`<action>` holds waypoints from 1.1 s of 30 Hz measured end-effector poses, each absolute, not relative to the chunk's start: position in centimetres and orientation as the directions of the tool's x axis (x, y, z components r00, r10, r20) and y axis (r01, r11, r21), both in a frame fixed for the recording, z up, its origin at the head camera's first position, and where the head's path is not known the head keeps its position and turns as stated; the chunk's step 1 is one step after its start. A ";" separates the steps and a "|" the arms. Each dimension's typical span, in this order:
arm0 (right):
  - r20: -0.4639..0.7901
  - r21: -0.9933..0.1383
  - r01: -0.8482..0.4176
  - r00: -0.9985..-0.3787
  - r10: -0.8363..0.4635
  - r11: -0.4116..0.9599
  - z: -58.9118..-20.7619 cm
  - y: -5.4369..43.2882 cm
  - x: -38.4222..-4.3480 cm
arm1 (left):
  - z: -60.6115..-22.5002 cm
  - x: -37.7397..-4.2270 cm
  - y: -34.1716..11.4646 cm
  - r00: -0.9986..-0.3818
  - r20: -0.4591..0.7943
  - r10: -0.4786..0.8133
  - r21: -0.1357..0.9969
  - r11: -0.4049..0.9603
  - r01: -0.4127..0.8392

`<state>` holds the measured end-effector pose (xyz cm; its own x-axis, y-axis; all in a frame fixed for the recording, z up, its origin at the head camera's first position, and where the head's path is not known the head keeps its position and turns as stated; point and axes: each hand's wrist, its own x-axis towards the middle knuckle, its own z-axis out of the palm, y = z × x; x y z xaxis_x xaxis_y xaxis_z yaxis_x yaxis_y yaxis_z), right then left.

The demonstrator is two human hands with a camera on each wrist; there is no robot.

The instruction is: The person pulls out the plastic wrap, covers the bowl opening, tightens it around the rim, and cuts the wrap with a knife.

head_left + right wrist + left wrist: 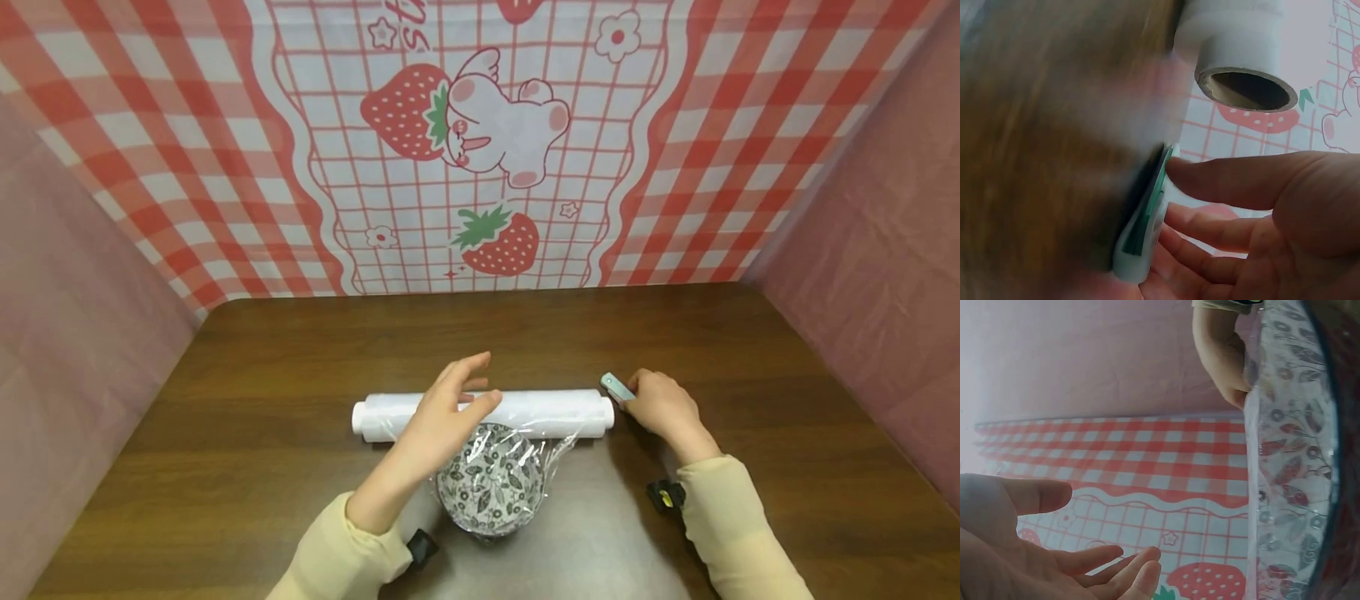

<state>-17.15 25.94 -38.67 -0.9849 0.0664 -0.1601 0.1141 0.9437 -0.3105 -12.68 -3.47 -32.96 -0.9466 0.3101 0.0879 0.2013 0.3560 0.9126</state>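
Left hand (442,423) raised at the far-left side of the bowl (491,483), fingers spread, thumb apart, gripping nothing; of the two hands, nearer the bowl. Clear film (553,457) lies over the bowl's mouth, a loose corner trailing off to its right. Close behind the bowl, a white roll (551,412), long axis left to right, reaching past the bowl on both sides; whether film and roll are still joined, cannot tell. Right of the bowl and farther off: a cutter, by its look (615,387), pinched between thumb and fingers of the right hand (663,406). Key relation: from that pinch the bowl lies to the left and nearer the body; cutter's long axis is slanted, free end aimed left and away, beyond the bowl rather than at it. Blade out or in, cannot tell. Materials, same order: bowl round, pale ground, dark leaf-and-flower print; film thin, crinkled, throwing bright highlights; roll a smooth cylinder with narrower ends standing out, the right wrist view showing a hollow core, brownish inside; cutter slim, round-ended, pale with a green strip. Under the bowl, a table (300,350), dark brown wood grain, sheen toward the near edge.
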 end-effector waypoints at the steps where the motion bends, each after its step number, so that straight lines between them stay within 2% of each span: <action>1: -0.161 -0.309 0.113 -0.985 0.065 0.944 -38.8 26.0 -17.1 | -33.1 -12.7 -3.5 -0.945 0.089 0.315 0.912 0.356 0.205; 9: -0.136 -0.327 0.087 -0.990 0.044 0.941 -38.7 25.8 -16.9 | -33.2 -12.5 -3.4 -0.930 0.115 0.349 0.904 0.351 0.243; 15: 0.029 -0.387 0.065 -0.996 0.083 0.920 -38.2 25.1 -16.5 | -33.2 -12.4 -3.1 -0.923 0.138 0.358 0.899 0.345 0.269; 20: 0.176 -0.429 -0.005 -0.981 0.078 0.903 -37.1 24.3 -16.1 | -33.2 -12.5 -2.9 -0.916 0.174 0.361 0.893 0.334 0.301; 23: 0.218 -0.461 -0.033 -0.973 0.078 0.887 -36.3 23.9 -15.9 | -33.1 -12.6 -2.7 -0.917 0.170 0.362 0.908 0.304 0.289; 27: 0.203 -0.574 -0.050 -0.976 0.082 0.818 -34.9 23.4 -15.3 | -33.0 -12.8 -2.4 -0.925 0.152 0.349 0.931 0.264 0.253; 33: 0.138 -0.839 -0.096 -0.990 0.038 0.536 -32.6 21.4 -14.3 | -32.7 -12.6 -1.7 -0.930 0.139 0.341 0.951 0.215 0.221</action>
<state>-14.28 21.37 -32.62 -0.9897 0.0383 0.1380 -0.0962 0.5360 -0.8387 -12.64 -1.74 -32.67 -0.9297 0.3409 0.1393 0.2213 0.2147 0.9513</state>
